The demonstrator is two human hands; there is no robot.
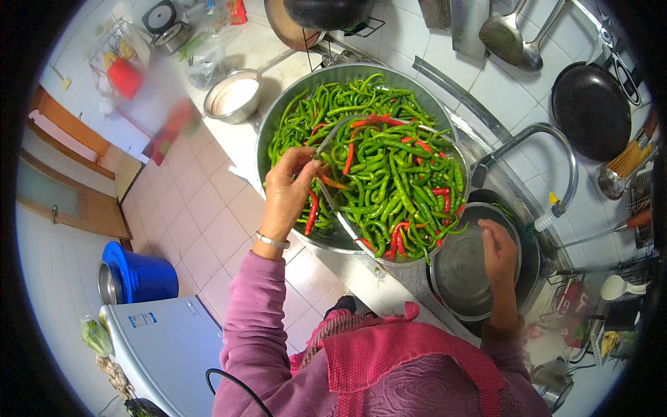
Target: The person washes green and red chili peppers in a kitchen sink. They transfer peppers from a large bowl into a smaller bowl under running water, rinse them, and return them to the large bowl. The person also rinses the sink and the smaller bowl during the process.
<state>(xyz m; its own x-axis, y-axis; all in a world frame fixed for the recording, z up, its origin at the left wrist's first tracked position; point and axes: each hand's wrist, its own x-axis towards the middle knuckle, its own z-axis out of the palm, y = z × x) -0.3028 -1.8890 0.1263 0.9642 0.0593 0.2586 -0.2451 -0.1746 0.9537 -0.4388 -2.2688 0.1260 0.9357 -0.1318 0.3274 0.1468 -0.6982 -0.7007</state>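
Note:
A large metal basin (264,136) holds green chili peppers (333,101) and some red ones. A mesh strainer basket (340,221), heaped with green and red peppers, rests over its right part. My left hand (293,180) is at the strainer's left edge, thumb and forefinger close together near a reddish pepper (332,181); whether they pinch anything cannot be told. My right hand (497,250) is raised over a grey round basin (461,276) in the sink, fingers partly curled, with nothing visible in it.
A small steel bowl (234,96) of white contents stands left of the big basin. A curved faucet (560,143) rises behind the sink. A black pan (591,110) and ladles (531,54) hang on the tiled wall. A white appliance (167,354) and blue tub (148,276) stand at left.

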